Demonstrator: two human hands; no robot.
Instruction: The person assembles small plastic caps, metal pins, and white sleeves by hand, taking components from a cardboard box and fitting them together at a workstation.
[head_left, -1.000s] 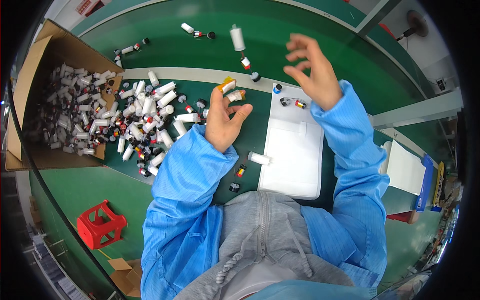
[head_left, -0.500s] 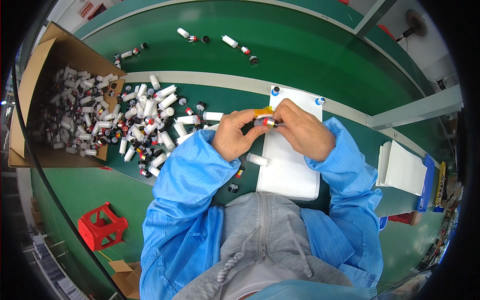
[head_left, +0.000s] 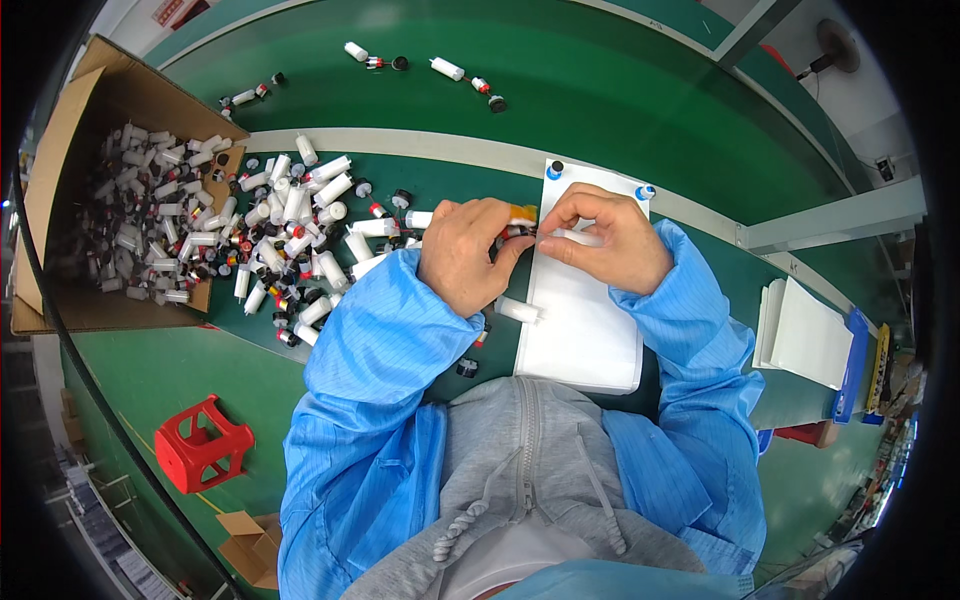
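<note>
Small white tube (head_left: 578,237) pinched between closed fingers of left hand (head_left: 468,252) and right hand (head_left: 603,240).

Green counter (head_left: 620,90) with a pale strip (head_left: 420,150) running across it. Brown cardboard box (head_left: 70,130) open at the far left. Green floor (head_left: 150,370) down below, with a red plastic stool (head_left: 205,443) and a small cardboard box (head_left: 250,545) near it. Stack of white sheets (head_left: 808,335) on the right, beside a blue tray edge (head_left: 852,370). Bright, even light everywhere.
</note>
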